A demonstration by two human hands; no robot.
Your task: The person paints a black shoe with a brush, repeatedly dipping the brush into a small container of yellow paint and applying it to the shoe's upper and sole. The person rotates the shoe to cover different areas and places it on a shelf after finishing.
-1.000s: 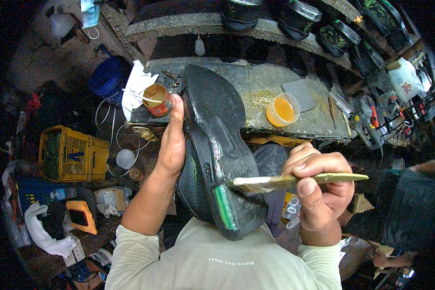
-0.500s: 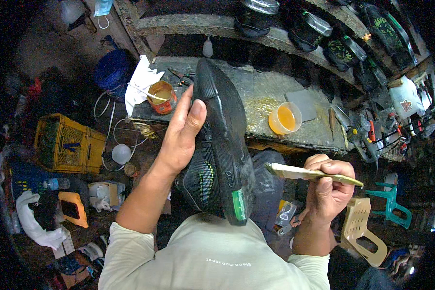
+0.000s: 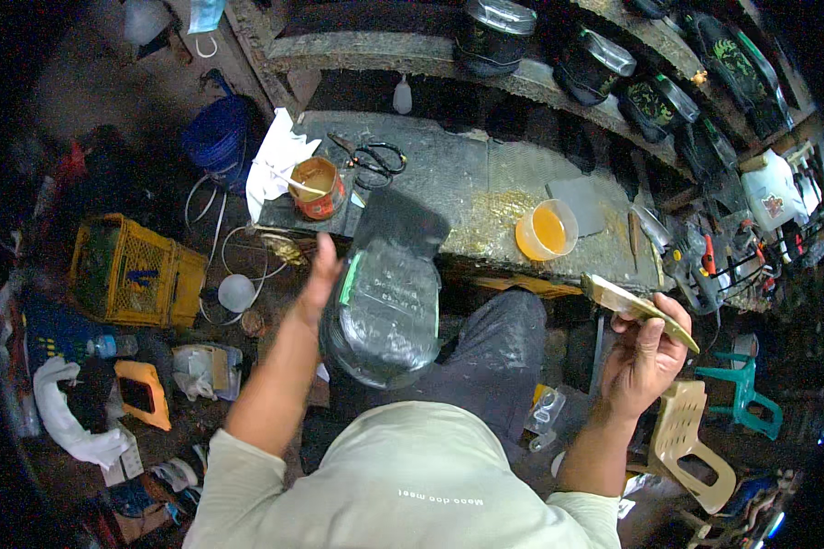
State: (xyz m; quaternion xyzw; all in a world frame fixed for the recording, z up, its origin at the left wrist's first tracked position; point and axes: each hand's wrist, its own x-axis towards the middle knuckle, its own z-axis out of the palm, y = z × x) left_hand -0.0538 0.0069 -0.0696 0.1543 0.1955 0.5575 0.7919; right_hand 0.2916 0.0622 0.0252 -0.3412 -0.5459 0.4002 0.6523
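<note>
My left hand [image 3: 318, 285] grips a black shoe [image 3: 384, 302] at its left side, above my lap. The thumb shows; the other fingers are mostly hidden. Shiny clear wrap covers the wide lower end of the shoe, and a green strip runs along one edge. Out to the right, the fingers of my right hand [image 3: 647, 352] close round a flat brush [image 3: 636, 309] with a yellowish-green handle, held apart from the shoe. On the workbench [image 3: 435, 151] stand a translucent cup of orange liquid [image 3: 542, 231] and a red can of brown paste [image 3: 318, 192].
Black-handled scissors [image 3: 375, 163] and white paper [image 3: 275, 169] lie by the can. More wrapped shoes [image 3: 593, 66] line the racks above. A yellow crate [image 3: 137, 274] stands at left, a beige chair [image 3: 687, 439] at right. Tools [image 3: 691, 265] crowd the bench's right end.
The shoe has turned from an upright side view with the sole showing to its wrapped end facing up. My right hand has shifted slightly right with the brush, which tilts more.
</note>
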